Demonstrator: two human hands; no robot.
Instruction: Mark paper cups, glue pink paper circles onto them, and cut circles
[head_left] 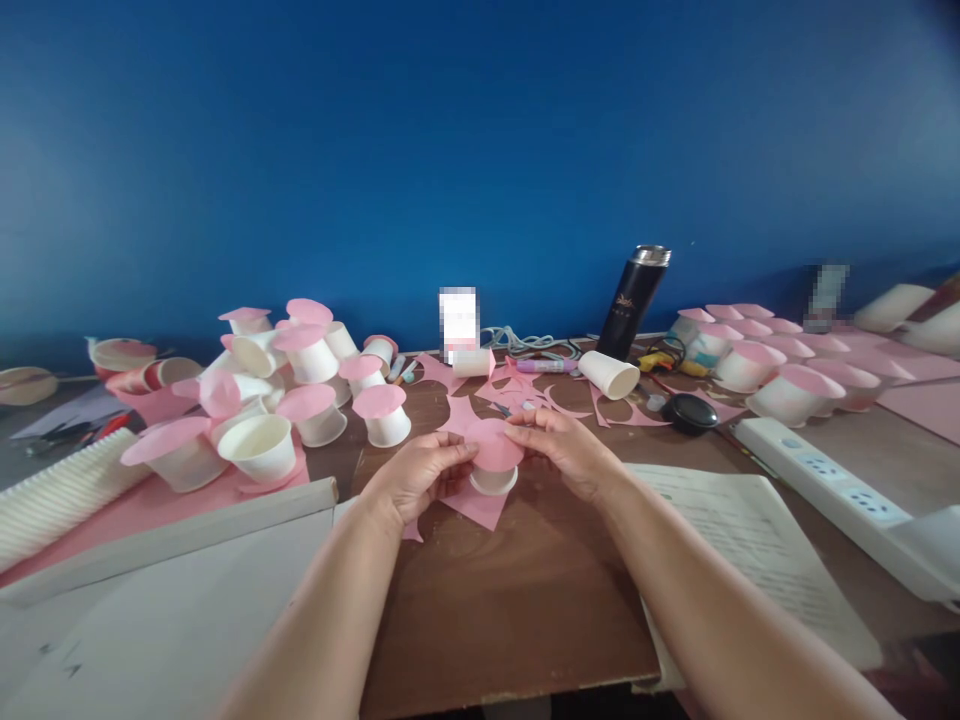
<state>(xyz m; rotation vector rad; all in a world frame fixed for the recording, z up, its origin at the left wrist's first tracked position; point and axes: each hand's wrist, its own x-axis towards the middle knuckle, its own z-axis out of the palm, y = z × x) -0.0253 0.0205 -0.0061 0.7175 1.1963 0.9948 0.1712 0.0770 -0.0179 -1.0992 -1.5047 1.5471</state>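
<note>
A pink paper disc [496, 447] lies over the base of an upturned white paper cup [493, 481] in the middle of the brown table. My left hand [429, 470] pinches the disc's left edge between thumb and fingers. On the opposite edge, my right hand [564, 445] grips the disc the same way. Most of the cup is hidden beneath the disc. Under the cup lies a piece of pink paper [480, 508], and pink offcuts [551, 400] are scattered just behind my hands.
Cups topped with pink discs [307, 405] crowd the left, beside a stack of nested cups [67, 497]. More disc-topped cups [795, 392] stand at right. A black flask [634, 305], a lying cup [609, 375], a power strip [840, 500] and a written sheet [757, 560] are also there.
</note>
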